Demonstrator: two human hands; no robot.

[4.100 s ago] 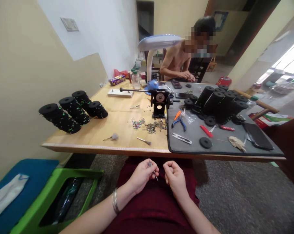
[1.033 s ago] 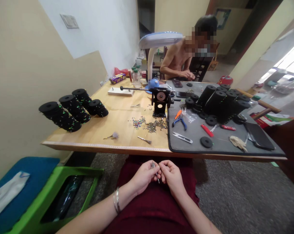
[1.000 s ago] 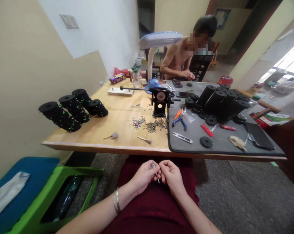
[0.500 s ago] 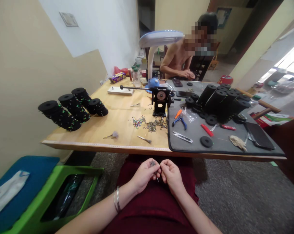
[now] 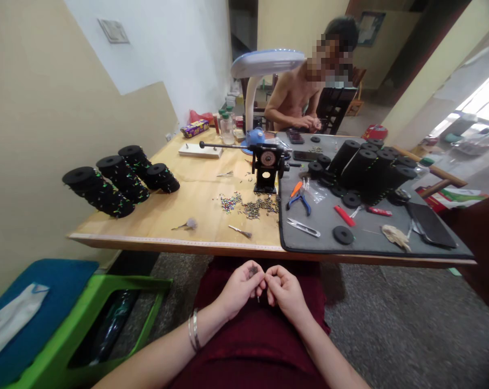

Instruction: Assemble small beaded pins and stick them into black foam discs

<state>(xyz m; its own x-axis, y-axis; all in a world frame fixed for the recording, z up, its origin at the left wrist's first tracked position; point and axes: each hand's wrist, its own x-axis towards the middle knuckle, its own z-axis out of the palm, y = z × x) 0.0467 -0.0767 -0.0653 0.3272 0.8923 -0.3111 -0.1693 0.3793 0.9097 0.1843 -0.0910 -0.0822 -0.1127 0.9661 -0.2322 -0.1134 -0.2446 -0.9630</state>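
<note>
Above my lap, just off the table's front edge, my two hands meet at the fingertips. My left hand is closed around a small bundle of thin dark strands; its lower end pokes out below the fingers. My right hand pinches right against the left fingertips, on something too small to make out. On the wood in front lie a similar thin bundle and a tufted bundle. Behind them are little metal pieces and a scatter of coloured beads.
A black hand-cranked winder stands mid-table before a blue-white lamp. Black foam spools are stacked left, more right. Pliers, snips and a foam disc lie on the grey mat. A person sits opposite.
My hands have shifted very slightly up and left, with the fingertips still together. Across the table, the other person's head and hands have moved a little to the left.
</note>
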